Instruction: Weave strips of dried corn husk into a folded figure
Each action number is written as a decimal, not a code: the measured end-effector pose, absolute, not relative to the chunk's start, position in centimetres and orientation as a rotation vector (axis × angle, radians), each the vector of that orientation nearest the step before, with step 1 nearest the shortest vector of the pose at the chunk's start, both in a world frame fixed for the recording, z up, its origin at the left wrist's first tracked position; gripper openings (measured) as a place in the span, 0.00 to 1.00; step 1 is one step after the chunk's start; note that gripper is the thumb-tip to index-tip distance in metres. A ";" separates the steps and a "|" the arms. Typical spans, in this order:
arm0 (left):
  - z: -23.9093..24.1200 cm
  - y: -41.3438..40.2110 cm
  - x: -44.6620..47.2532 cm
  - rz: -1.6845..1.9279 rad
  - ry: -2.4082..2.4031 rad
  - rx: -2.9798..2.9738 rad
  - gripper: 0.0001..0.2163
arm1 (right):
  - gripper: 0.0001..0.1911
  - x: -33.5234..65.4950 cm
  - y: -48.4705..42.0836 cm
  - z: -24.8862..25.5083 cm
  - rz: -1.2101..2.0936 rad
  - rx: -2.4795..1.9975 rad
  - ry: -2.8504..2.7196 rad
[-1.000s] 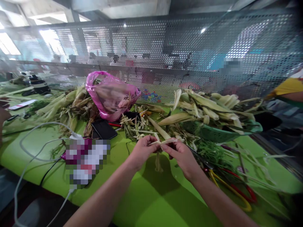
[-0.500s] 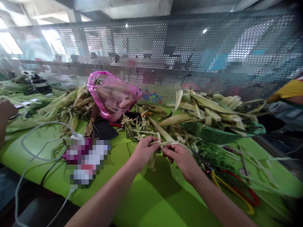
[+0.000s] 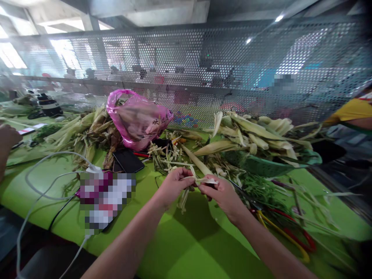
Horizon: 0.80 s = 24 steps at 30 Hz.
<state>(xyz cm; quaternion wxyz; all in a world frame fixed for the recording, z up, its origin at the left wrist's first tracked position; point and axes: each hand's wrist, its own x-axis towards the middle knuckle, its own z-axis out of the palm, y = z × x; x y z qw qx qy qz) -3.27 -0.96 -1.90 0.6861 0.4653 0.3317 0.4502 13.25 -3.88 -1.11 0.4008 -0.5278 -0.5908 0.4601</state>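
Observation:
My left hand [image 3: 177, 185] pinches a knotted bundle of pale corn husk strips [image 3: 183, 199] over the front of the green table. Loose ends hang below the fingers and one short end sticks up. Close on its right, my right hand [image 3: 218, 193] is closed on a flat husk strip [image 3: 205, 181] that runs to the same bundle. Fingertips of both hands nearly meet, partly hiding the knot. Just behind them lie a long husk piece [image 3: 197, 159] and a small heap of cut husk bits [image 3: 165, 155].
A green basket [image 3: 267, 166] heaped with corn husks stands at right, near scissors [image 3: 296, 248] with yellow and red handles. A pink plastic bag [image 3: 136, 120], dark phone [image 3: 129, 161], power bank with white cable [image 3: 52, 155] and blurred-out phone lie left. Another person's hand [image 3: 8, 137] is far left.
Both hands stay close together on the husk bundle, shifting very slightly. The hanging strips now swing a little further left and down. The camera view has moved slightly.

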 end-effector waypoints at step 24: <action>-3.2 -1.0 -2.8 0.884 0.793 1.325 0.04 | 0.15 13.8 -3.5 -0.9 1.098 -1.314 -1.471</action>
